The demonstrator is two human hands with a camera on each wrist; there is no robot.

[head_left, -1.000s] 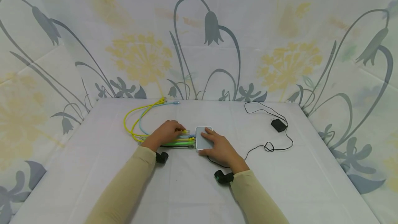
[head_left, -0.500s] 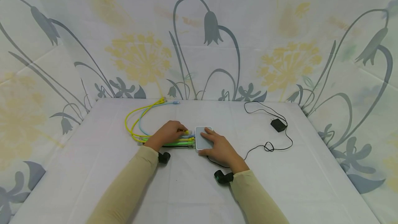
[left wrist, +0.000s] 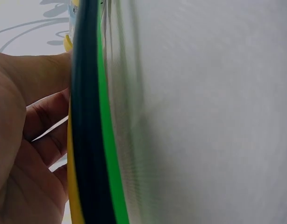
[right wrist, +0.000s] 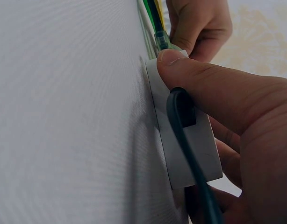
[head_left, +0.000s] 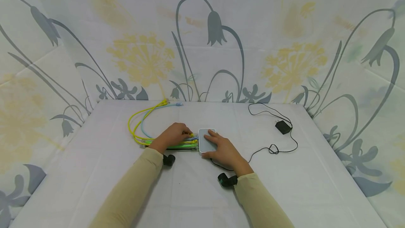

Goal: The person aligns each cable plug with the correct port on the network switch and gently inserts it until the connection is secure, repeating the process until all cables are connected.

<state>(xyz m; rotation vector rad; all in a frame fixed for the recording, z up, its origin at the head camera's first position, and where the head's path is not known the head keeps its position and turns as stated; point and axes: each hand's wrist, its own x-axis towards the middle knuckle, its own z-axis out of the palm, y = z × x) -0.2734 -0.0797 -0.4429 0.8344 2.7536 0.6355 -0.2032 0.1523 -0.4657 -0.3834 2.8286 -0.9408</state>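
A small white box with a grey top (head_left: 205, 145), like a network switch, lies at the middle of the table. My right hand (head_left: 224, 150) holds it, fingers over the top and thumb against its near side. Several network cables (head_left: 183, 147), green, yellow, blue and dark, run into its left side. My left hand (head_left: 172, 135) pinches a yellow network cable (head_left: 193, 134) by its plug end, right at the far end of that row. In the left wrist view, a dark cable (left wrist: 89, 116) hides the fingertips. A black power cord (right wrist: 181, 130) enters the box's near side.
Looped yellow cables (head_left: 129, 122) and a light blue cable (head_left: 174, 105) lie at the back left. To the right is a black power adapter (head_left: 283, 127) with its cord winding toward the box. A flowered cloth (head_left: 202, 62) hangs behind the white table (head_left: 196, 200).
My left hand has moved slightly right with the yellow cable, bringing its plug up to the box's left side. My right hand and the box have stayed in place.
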